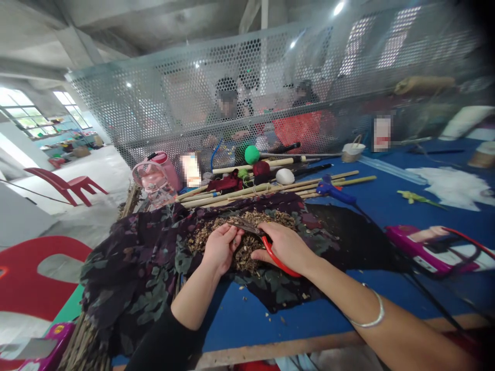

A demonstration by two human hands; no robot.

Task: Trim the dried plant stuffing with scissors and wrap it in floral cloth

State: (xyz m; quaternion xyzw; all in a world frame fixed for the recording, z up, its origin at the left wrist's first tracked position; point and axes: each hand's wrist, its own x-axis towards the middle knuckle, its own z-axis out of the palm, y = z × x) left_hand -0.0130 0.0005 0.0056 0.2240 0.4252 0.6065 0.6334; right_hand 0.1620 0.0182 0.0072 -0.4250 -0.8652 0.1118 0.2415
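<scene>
Past the blue counter's (pixel 232 330) front edge, the right hand (pixel 288 247) is wrapped round red-handled scissors (pixel 266 246), blades by the left hand (pixel 220 247), fingertips pinched together, can't tell on what. Both are over a heap of brown chips (pixel 247 257) on dark floral cloth (pixel 143 257). Sticks (pixel 273 187) and a green ball (pixel 252 154) lie toward the far edge.

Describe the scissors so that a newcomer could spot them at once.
On the blue tabletop, find the dark floral cloth bearing a heap of brown bits. Above that heap, the right hand holds the scissors. Their bright red handle sets them apart from the cloth and bits.
</scene>
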